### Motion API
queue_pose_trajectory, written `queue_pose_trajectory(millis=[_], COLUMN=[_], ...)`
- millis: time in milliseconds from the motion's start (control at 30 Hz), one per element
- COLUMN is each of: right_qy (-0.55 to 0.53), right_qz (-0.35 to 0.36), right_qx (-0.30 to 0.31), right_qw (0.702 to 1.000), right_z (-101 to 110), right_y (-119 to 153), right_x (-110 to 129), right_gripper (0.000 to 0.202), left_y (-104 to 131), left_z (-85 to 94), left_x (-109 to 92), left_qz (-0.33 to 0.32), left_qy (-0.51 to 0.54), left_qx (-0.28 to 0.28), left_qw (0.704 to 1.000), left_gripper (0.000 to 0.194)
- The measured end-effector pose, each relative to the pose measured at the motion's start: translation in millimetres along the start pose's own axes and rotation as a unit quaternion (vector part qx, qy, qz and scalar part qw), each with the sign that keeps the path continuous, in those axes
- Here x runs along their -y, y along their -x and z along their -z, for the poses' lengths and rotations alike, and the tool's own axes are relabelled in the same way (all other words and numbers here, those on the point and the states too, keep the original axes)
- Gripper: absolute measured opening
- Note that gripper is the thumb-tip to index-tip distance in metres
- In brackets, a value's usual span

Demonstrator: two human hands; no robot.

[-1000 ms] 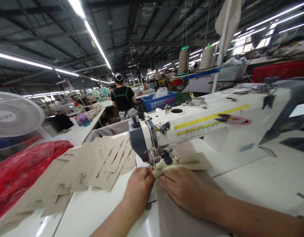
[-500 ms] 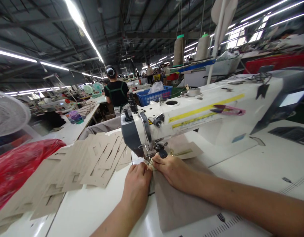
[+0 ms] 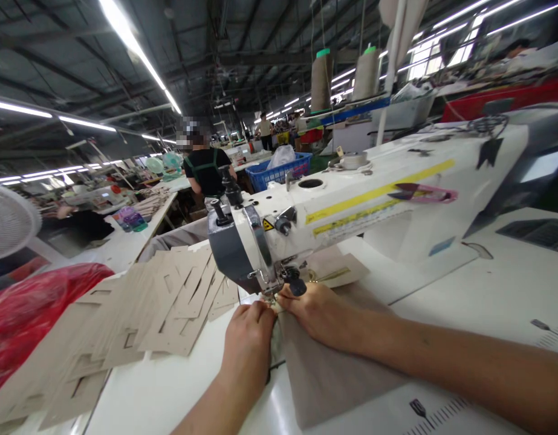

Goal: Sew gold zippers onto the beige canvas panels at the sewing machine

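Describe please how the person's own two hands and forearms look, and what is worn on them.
The left hand and right hand wear no gloves. The left forearm and right forearm show no sleeve, watch or bracelet. Rings cannot be judged.

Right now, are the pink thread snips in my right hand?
No, the thread snips are on the sewing machine, and the right hand is on the taupe fabric.
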State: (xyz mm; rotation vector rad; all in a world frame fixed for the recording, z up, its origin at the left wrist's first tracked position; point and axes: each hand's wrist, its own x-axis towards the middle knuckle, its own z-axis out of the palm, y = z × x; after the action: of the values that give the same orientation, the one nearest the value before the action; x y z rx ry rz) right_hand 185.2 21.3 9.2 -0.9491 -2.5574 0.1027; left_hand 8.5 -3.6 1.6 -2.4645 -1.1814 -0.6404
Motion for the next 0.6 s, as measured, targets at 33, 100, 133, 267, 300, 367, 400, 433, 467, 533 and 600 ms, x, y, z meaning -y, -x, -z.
queue_pose_trajectory(millis=[33,100,133,267,300,367,400,433,467,533,600], right_qy=[0.002,0.005,0.006,0.006,0.006,0.006,0.006,0.008,0.013,0.022,0.026], right_qz=[0.000,0.003,0.004,0.010,0.009,0.006,0.004,0.003,0.001,-0.004,-0.005], right_qx=[0.003,0.000,-0.005,-0.013,-0.011,-0.006,-0.002,0.004,0.010,0.021,0.027], right_qw=[1.000,1.000,1.000,1.000,1.000,1.000,1.000,1.000,1.000,1.000,0.999], right_z=[-0.1,-1.2,-2.0,-4.2,-4.1,-3.3,-2.8,-2.3,-1.7,-0.6,0.2], right_y=[-0.2,0.1,0.5,2.2,2.2,1.7,1.1,0.4,-0.4,-1.9,-2.8], right_x=[-0.7,-2.0,-2.5,-3.2,-3.0,-2.4,-2.0,-1.6,-1.1,-0.3,0.2], right_gripper=[0.024,0.024,0.025,0.024,0.024,0.024,0.025,0.025,0.025,0.026,0.025], left_y=[-0.7,-2.0,-2.3,-2.0,-1.8,-1.8,-2.0,-2.3,-2.6,-3.2,-3.5], left_z=[0.2,0.7,0.7,-0.1,-0.6,-1.3,-1.7,-1.9,-2.0,-2.1,-2.1], left_x=[0.3,0.7,0.7,-0.1,-0.2,0.3,0.8,1.4,2.1,3.3,4.0], left_qz=[-0.004,-0.006,-0.005,0.000,-0.001,-0.006,-0.009,-0.011,-0.012,-0.013,-0.012], left_qy=[-0.002,-0.007,-0.009,-0.022,-0.024,-0.029,-0.032,-0.035,-0.036,-0.038,-0.039], left_qx=[0.000,-0.004,-0.006,-0.003,-0.002,-0.004,-0.007,-0.009,-0.011,-0.014,-0.017], left_qw=[1.000,1.000,1.000,1.000,1.000,1.000,0.999,0.999,0.999,0.999,0.999], left_gripper=[0.010,0.010,0.010,0.010,0.010,0.009,0.009,0.010,0.010,0.010,0.011])
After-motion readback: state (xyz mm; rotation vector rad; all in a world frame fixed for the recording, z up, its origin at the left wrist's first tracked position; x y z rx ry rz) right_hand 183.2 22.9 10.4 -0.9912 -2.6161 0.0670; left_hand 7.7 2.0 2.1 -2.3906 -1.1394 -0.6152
